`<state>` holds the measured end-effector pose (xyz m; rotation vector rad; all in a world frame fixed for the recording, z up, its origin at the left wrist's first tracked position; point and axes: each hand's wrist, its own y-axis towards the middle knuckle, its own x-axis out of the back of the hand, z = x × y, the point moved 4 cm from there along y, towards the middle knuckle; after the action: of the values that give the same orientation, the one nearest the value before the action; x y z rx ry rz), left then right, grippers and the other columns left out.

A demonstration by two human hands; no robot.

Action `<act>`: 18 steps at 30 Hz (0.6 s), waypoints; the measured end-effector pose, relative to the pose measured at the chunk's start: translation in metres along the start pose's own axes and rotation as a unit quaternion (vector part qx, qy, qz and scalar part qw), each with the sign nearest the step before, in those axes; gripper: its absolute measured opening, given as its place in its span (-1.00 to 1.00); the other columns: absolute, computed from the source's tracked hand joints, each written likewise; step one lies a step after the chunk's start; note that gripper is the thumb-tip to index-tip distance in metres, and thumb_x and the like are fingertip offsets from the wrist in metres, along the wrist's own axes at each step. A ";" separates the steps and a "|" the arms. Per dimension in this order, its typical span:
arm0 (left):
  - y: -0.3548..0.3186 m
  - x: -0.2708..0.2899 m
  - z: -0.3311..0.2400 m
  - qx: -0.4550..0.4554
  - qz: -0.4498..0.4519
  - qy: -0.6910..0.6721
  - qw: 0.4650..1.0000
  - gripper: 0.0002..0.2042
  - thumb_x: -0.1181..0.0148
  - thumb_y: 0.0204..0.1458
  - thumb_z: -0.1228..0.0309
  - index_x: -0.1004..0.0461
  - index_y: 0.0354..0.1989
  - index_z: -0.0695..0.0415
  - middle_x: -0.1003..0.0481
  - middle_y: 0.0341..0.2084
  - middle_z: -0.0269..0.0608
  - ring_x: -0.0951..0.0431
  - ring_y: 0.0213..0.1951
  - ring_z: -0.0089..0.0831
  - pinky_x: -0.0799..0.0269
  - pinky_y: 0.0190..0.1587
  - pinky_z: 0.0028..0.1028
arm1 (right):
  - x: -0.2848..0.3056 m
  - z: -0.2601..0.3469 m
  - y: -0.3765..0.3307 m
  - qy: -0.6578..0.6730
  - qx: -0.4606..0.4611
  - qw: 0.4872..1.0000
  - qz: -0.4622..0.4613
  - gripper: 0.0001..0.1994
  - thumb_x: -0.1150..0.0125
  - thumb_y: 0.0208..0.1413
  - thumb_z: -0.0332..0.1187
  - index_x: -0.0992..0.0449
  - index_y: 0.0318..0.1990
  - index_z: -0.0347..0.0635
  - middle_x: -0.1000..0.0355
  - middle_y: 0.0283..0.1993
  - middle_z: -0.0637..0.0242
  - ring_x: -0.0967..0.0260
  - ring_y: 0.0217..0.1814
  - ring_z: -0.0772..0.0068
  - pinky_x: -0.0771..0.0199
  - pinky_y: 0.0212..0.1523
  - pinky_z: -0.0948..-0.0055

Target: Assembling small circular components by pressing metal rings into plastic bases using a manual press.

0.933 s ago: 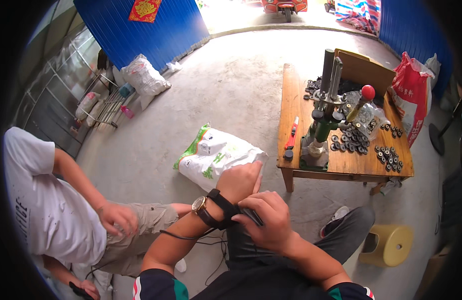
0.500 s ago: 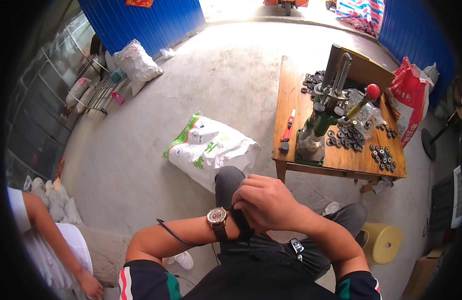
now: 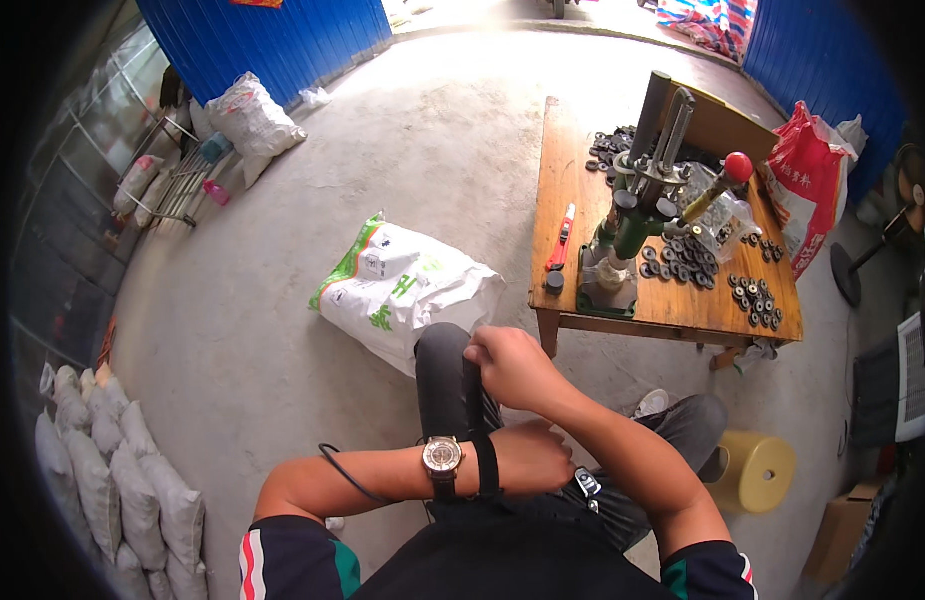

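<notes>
My left hand (image 3: pixel 532 460) lies back-up over my lap, its fingers mostly hidden under the knuckles. A round-faced wristwatch (image 3: pixel 442 456) sits on that forearm. Beside the watch, toward the hand, a black strap (image 3: pixel 474 410) goes around the wrist. Its free end stretches up from the wrist, away from my body, pinched in the closed fingers of my right hand (image 3: pixel 514 367). A thin black cord (image 3: pixel 344 474) loops over the left forearm. A key fob (image 3: pixel 587 483) rests on the dark trousers close to my left hand.
A white-and-green sack (image 3: pixel 407 290) lies on the floor ahead. At the right stands a wooden table (image 3: pixel 567 180) with a green hand press (image 3: pixel 622 250), a red cutter (image 3: pixel 560 238) and several black rings (image 3: pixel 682 262). A yellow stool (image 3: pixel 757 470) is nearby. Filled sacks (image 3: pixel 132 480) stand left.
My right hand has moved off the left wrist, drawing the strap's end outward. My left hand, previously covered, now shows. The view has shifted, and the person at the left is out of sight.
</notes>
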<state>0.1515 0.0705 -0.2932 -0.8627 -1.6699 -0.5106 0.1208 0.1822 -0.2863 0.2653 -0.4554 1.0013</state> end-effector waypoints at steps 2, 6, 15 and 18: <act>0.005 -0.006 -0.020 -0.040 0.015 -0.048 0.998 -0.88 -0.24 0.13 0.31 -0.56 -0.33 0.09 -0.59 -0.40 -0.28 -0.66 -0.22 -0.22 -0.50 -0.03 -0.20 | -0.006 -0.026 0.018 -0.021 -0.086 0.996 0.005 -0.84 -0.30 0.28 -0.43 -0.62 -0.14 -0.40 -0.60 -0.22 -0.16 -0.59 -0.14 -0.18 -0.52 -0.09 0.03; -0.003 -0.016 0.001 0.012 0.015 -0.148 0.989 -0.77 -0.26 0.21 0.23 -0.57 -0.13 0.11 -0.64 -0.24 -0.25 -0.65 -0.07 -0.16 -0.47 0.07 -0.13 | 0.021 0.007 -0.010 0.049 0.029 0.998 -0.041 -0.89 -0.30 0.27 -0.48 -0.57 -0.20 -0.40 -0.55 -0.31 -0.04 -0.52 -0.24 -0.12 -0.51 -0.17 0.12; -0.016 0.014 0.030 0.052 -0.304 -0.348 0.886 -0.78 -0.21 0.18 0.25 -0.55 -0.20 0.15 -0.66 -0.25 -0.06 -0.64 -0.03 0.10 -0.51 0.05 -0.01 | 0.008 0.059 -0.104 -0.183 0.300 0.934 -0.062 -0.85 -0.38 0.03 -0.38 -0.58 -0.24 -0.12 -0.51 -0.26 0.34 -0.48 -0.24 0.27 -0.46 -0.17 0.29; -0.012 0.012 0.038 0.077 -0.253 -0.360 0.895 -0.78 -0.20 0.18 0.25 -0.56 -0.19 0.14 -0.66 -0.25 -0.05 -0.64 -0.05 0.10 -0.52 0.03 -0.02 | 0.011 0.053 -0.108 -0.191 0.311 0.927 -0.089 -0.84 -0.37 0.05 -0.36 -0.60 -0.20 -0.12 -0.52 -0.23 0.34 -0.49 -0.23 0.28 -0.46 -0.16 0.29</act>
<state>0.1169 0.0939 -0.2914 -0.5061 -2.6153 -0.4139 0.2057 0.1123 -0.2355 1.0708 -0.4440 0.8922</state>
